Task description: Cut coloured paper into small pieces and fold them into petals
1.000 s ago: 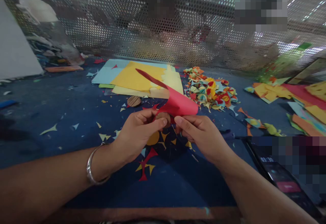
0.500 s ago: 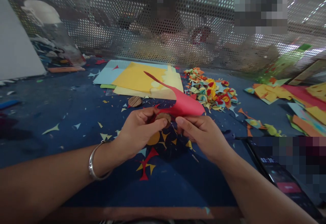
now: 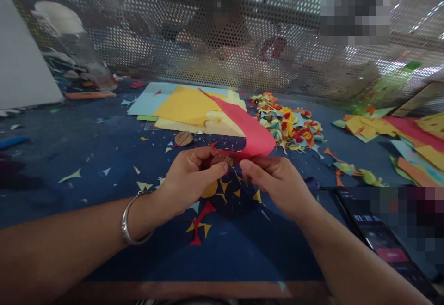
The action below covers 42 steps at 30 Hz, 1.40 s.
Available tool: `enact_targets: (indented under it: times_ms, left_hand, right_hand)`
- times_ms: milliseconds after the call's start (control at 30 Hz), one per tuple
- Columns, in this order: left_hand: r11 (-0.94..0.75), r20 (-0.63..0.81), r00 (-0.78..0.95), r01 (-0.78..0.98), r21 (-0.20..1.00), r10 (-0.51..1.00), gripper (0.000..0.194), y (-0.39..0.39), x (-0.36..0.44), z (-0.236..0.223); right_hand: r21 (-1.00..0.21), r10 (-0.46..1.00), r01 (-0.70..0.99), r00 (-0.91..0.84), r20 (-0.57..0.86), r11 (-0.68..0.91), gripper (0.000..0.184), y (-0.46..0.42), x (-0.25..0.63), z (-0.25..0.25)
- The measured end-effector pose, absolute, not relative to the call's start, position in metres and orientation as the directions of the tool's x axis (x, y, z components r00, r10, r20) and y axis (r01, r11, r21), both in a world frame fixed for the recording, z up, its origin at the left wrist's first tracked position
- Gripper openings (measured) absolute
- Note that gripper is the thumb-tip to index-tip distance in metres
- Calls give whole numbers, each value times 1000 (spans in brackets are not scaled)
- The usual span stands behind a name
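My left hand (image 3: 185,178), with a silver bangle at the wrist, is closed on a small round wooden disc (image 3: 222,160), its thumb pressed on the face. Against the disc's far side lies a curled piece of red paper (image 3: 259,137), which rises toward the back. My right hand (image 3: 272,178) pinches the paper's near edge, just right of the disc; its fingertips are partly hidden. A second wooden disc (image 3: 184,138) lies on the blue table (image 3: 114,157) beyond my left hand. Under my hands are a yellow paper circle (image 3: 210,188) and a red offcut (image 3: 197,231).
Coloured paper sheets (image 3: 187,104) lie at the back, beside a heap of small paper pieces (image 3: 294,127). A phone (image 3: 378,235) rests at the right. More paper scraps (image 3: 367,127) lie beyond it. A perforated metal screen (image 3: 166,60) closes the far side.
The red paper has turned and curled a little to the right, its far tip higher. Both hands stay almost in place, gripping as before.
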State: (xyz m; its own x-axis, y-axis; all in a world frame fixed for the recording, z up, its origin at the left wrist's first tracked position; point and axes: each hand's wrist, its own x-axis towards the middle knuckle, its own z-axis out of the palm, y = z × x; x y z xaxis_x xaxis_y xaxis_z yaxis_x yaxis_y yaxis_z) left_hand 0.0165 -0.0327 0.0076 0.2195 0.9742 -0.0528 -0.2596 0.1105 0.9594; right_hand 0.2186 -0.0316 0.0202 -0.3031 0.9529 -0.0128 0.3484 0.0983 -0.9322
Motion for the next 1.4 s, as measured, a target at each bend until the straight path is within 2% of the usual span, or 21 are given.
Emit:
enact_targets:
  times_ms: [167, 500, 733, 1000, 1233, 1400]
  left_hand:
    - [59, -27, 216, -144, 988, 976, 19, -32, 16, 12]
    - [-10, 18, 294, -29, 1000, 956, 20, -27, 11, 12]
    - [98, -64, 286, -108, 989, 956, 21, -28, 13, 17]
    - [177, -161, 245, -46, 983, 956, 22, -29, 11, 18]
    - [173, -132, 348, -90, 981, 928, 19, -27, 9, 18]
    - [150, -127, 346, -40, 988, 930, 21, -26, 8, 22]
  right_hand:
    - [-919, 948, 376, -319, -3, 123, 50, -31, 219, 26]
    - [-891, 936, 417, -350, 23, 178, 48, -30, 220, 30]
    - [-865, 935, 457, -353, 34, 205, 50, -28, 220, 30]
    - [-819, 927, 516, -372, 50, 251, 52, -28, 223, 30]
    - [-834, 919, 489, -391, 50, 253, 53, -29, 222, 28]
    - [-828, 914, 497, -403, 43, 259, 53, -29, 223, 28]
